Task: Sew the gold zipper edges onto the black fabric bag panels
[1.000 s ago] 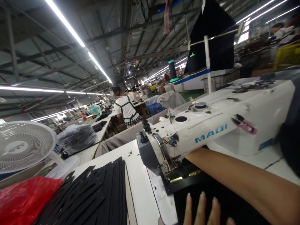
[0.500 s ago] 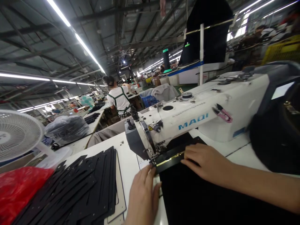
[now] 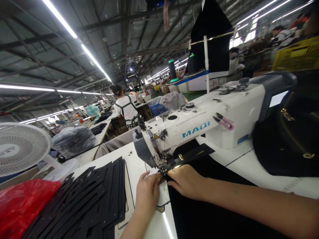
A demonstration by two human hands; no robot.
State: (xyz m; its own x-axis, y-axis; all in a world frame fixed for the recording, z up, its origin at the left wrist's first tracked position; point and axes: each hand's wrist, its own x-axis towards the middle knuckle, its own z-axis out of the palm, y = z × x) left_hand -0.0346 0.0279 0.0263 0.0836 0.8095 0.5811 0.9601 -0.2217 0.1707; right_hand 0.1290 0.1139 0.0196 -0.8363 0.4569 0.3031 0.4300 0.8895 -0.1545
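A white sewing machine [image 3: 196,122] marked MAQI stands ahead, its presser foot [image 3: 161,167] down near a black strip with a gold zipper [image 3: 196,154]. The gold zipper pull [image 3: 181,157] shows behind my right hand [image 3: 186,181], whose closed fingers hold the zipper strip just right of the foot. My left hand [image 3: 148,191] is closed at the strip's near end, left of the foot; its fingertips are partly hidden. Black fabric [image 3: 199,212] spreads under my right forearm, joined or lying against the strip; I cannot tell which.
Black cut pieces [image 3: 99,196] lie stacked at left beside a red plastic bag [image 3: 30,202] and a white fan [image 3: 22,149]. Pink thread snips [image 3: 223,121] rest on the machine. A black bag-like item [image 3: 286,142] is at right. A person [image 3: 127,109] sits ahead.
My right hand has moved left, closer to the presser foot, and the zipper strip has shifted with its pull now in sight. My left hand has drawn in its fingers. The view has turned slightly.
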